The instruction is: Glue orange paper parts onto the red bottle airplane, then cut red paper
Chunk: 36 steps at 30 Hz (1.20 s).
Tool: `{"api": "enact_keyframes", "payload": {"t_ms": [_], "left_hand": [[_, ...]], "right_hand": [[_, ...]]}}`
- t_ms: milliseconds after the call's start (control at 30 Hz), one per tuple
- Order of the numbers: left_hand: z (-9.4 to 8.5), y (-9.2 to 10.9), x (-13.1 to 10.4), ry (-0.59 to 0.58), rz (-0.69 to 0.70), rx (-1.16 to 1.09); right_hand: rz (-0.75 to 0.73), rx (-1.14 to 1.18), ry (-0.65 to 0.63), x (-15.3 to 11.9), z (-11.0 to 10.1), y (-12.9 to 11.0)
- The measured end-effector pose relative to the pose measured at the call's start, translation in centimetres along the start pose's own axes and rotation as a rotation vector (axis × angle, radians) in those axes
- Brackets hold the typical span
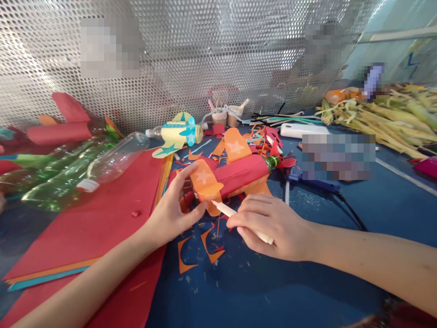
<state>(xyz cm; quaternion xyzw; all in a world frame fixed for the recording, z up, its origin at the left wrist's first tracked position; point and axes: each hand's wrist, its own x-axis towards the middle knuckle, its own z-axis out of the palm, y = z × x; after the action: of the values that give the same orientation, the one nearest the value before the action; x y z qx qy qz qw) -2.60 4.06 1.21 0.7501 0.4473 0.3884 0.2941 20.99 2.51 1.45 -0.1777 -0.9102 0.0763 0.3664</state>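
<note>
A bottle wrapped in red paper lies on its side in front of me, its green neck pointing right. Orange paper pieces with pale stars stick out from it like wings and a tail. My left hand curls around the bottle's left end, fingers on the orange tail piece and thumb near its lower edge. Between the fingers of my right hand is a white marker, its tip at the lower orange tail flap. Part of the bottle's base is hidden behind my left fingers.
Red, orange and blue paper sheets are stacked at left, with clear and green plastic bottles above. A yellow paper-covered bottle, scraps, a blue glue gun and corn husks lie around. Perforated metal stands behind.
</note>
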Motion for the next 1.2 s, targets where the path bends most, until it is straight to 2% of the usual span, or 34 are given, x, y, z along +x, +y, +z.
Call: {"api": "enact_keyframes", "payload": {"t_ms": [1200], "left_hand": [[-0.06,-0.20,-0.13,0.005,0.018,0.014]], "right_hand": [[-0.011,0.000,0.012,0.08,0.01,0.05]]}}
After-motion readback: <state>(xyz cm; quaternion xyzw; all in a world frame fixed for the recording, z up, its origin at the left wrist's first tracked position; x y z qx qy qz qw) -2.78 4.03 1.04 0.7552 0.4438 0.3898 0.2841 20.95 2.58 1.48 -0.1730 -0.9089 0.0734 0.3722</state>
